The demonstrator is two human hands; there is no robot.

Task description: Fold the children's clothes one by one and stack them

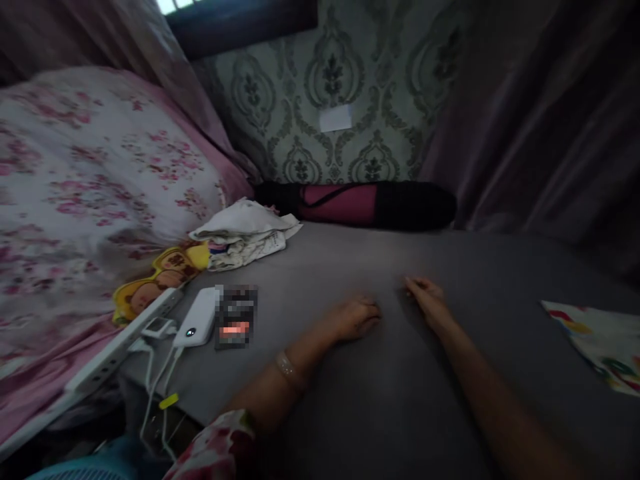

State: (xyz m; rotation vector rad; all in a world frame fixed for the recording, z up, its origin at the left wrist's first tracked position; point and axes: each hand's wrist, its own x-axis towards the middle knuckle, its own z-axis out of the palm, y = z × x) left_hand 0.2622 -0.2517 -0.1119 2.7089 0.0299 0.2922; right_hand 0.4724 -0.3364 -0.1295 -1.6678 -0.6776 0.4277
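My left hand (357,318), with a bracelet on its wrist, rests low over the grey surface (350,413) near the middle of the head view. Its fingers are curled together, and whatever they may hold is hidden. To its right, my right hand (425,295) is over the same surface, thumb and fingers drawn together at the tip; anything between them is too small to make out. The two hands are apart. A black phone-like object (236,317), pixelated, lies left of my left hand, beside a white power bank (198,319).
A white power strip (125,340) with cables runs along the left edge. Behind it are a yellow cushion (155,283) and folded white cloth (245,233). A long black and pink bag (350,203) lies by the wall. Colourful patterned material (600,340) is at right.
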